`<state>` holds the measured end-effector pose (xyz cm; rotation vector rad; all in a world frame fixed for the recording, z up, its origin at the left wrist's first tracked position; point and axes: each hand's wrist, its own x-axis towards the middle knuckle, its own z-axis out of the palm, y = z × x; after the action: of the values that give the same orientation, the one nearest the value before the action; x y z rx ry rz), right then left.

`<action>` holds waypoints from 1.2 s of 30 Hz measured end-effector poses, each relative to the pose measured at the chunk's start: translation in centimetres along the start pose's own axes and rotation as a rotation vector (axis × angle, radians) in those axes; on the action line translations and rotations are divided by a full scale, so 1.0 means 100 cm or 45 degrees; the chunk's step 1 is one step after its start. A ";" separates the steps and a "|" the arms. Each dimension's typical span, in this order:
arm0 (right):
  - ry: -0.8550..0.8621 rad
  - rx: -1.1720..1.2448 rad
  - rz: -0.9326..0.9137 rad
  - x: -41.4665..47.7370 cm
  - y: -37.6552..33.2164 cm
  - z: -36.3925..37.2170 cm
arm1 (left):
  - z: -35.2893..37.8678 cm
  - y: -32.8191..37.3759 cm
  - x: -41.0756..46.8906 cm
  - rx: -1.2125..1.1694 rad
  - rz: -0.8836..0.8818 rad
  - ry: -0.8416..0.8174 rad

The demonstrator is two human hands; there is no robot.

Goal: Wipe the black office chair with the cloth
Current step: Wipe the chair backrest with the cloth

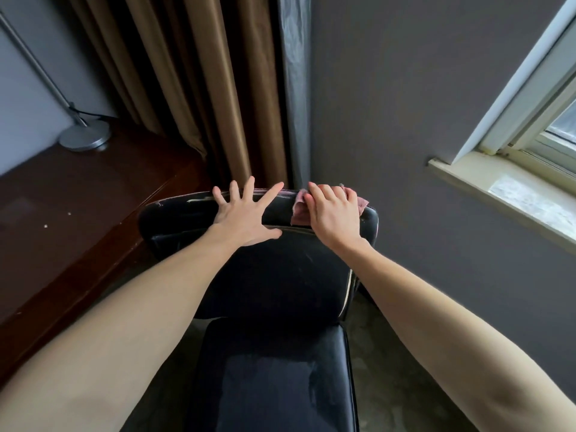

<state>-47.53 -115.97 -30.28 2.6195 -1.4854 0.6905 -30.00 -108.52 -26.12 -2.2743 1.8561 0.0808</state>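
Observation:
The black office chair (274, 275) stands in front of me, its backrest top toward the curtain and its seat low in the view. My left hand (243, 213) lies flat on the top edge of the backrest with its fingers spread. My right hand (333, 213) presses a pink cloth (299, 210) onto the right part of the same top edge, fingers bent over the cloth. Pink cloth shows on both sides of that hand.
A dark wooden desk (62, 219) runs along the left, with a lamp's round metal base (84, 137) on it. Brown curtains (199, 82) hang behind the chair. A grey wall and a window sill (511, 194) are on the right.

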 end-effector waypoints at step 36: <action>-0.125 0.032 0.413 0.029 -0.120 0.018 | 0.028 -0.136 -0.029 -0.236 -0.019 -0.048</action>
<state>-35.74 -112.32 -28.74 2.4867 -1.9692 0.6113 -17.09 -102.62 -26.70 -2.3877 1.8832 0.3037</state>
